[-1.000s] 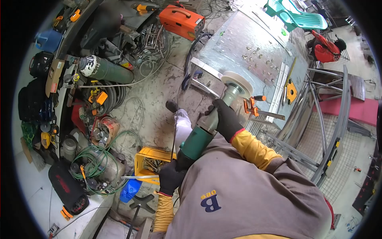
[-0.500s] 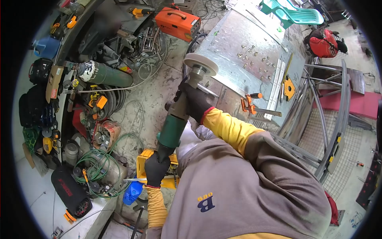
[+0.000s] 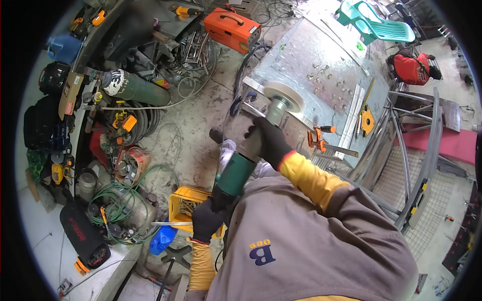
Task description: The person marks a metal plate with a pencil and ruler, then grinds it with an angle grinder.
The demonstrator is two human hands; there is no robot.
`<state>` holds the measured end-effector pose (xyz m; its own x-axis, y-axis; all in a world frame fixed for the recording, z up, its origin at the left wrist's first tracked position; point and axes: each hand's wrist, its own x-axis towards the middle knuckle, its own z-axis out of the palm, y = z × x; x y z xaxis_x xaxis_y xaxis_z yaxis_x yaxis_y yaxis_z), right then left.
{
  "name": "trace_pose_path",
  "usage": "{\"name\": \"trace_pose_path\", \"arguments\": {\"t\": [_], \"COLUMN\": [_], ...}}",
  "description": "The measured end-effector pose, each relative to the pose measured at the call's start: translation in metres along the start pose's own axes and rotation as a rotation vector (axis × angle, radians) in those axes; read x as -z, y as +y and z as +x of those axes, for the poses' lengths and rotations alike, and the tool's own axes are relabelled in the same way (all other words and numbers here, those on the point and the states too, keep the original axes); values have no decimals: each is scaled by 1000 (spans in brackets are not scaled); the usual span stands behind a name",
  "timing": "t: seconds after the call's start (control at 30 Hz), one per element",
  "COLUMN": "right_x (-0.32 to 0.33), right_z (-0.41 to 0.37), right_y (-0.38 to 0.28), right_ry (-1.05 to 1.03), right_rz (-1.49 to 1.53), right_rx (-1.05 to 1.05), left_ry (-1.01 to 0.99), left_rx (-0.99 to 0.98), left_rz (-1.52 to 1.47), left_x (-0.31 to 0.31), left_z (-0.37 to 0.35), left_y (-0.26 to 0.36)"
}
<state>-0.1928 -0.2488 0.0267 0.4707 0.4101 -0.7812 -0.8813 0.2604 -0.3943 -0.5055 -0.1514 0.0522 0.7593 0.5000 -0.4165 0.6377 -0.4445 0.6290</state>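
Observation:
A green and grey angle grinder (image 3: 237,173) slants across the middle of the head view, a pale round disc (image 3: 284,95) at its upper end. Wrapped round its front section, just below the metal neck, is my right hand (image 3: 272,144) in a dark glove. My left hand (image 3: 207,220), also gloved, closes on the black rear end. The disc overlaps the near corner of a metal-topped table (image 3: 301,55) in this view, beside a metal square tube (image 3: 255,85) at the table edge. Below my left hand sits a yellow crate (image 3: 182,203).
Orange clamps (image 3: 320,138) grip the table's near right side. An orange machine case (image 3: 232,30), a gas cylinder (image 3: 135,90) and a coiled green hose (image 3: 120,200) lie leftward. A metal frame (image 3: 427,160) stands right; a green plastic chair (image 3: 376,25) is at the back.
The grinder has moved right with both hands still on it. Its disc now overlaps the table corner. The view has shifted slightly, and more of the yellow crate shows.

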Motion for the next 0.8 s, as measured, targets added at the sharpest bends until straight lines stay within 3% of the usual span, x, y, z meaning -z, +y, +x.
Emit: {"name": "trace_pose_path", "arguments": {"t": [0.13,0.23,0.47,0.53,0.7,0.8], "right_x": [-46,-46,36,52,21,-32], "right_z": [23,24,-31,-34,7,24], "right_y": [-2,-3,-10,-7,4,1], "right_ry": [-147,-120,102,28,19,-4], "right_rz": [-31,-55,-67,-90,-10,-59], "right_rx": [-34,-30,54,59,47,17], "left_ry": [91,77,-60,-107,-43,49], "left_rx": [57,76,30,7,-5,7], "left_rz": [80,92,41,69,1,-4], "left_x": [16,18,-6,-9,5,16], "left_z": [14,14,-6,-7,3,15], "left_y": [0,-2,21,23,12,6]}}
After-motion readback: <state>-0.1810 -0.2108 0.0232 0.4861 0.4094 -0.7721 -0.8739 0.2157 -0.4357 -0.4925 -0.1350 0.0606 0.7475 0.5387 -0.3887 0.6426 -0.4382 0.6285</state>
